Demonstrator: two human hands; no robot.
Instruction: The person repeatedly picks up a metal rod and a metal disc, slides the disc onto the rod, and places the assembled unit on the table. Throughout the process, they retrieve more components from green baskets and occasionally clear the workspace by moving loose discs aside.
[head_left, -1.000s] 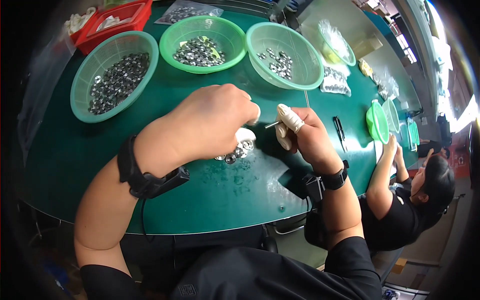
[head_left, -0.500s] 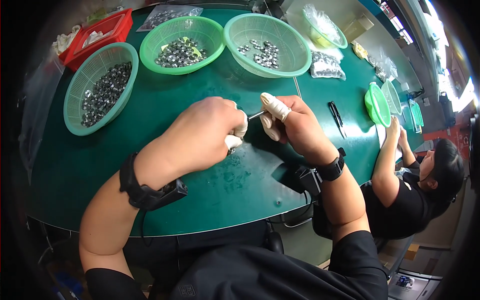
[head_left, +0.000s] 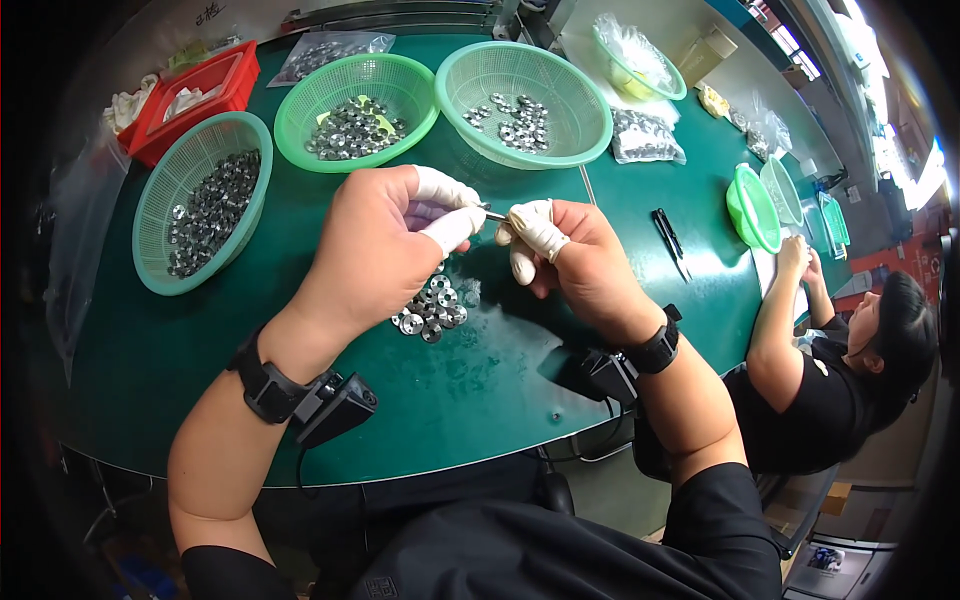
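Note:
My left hand, with white finger cots on its fingers, is closed in a pinch. What it grips is mostly hidden; a bit of dark metal shows at the fingertips. My right hand, also in white cots, is closed around a thin metal rod. The rod's end points left and meets the left fingertips. Below the left hand lies a small pile of round silver metal parts with holes, partly covered by that hand.
Beyond my hands, a teal basket, a bright green basket and a pale green basket hold similar parts. A red tray stands far left, black tweezers lie right. A co-worker sits at the right.
My left hand has turned and shifted left and up, uncovering the pile of metal parts beneath it. The right hand has moved slightly left, still holding the rod.

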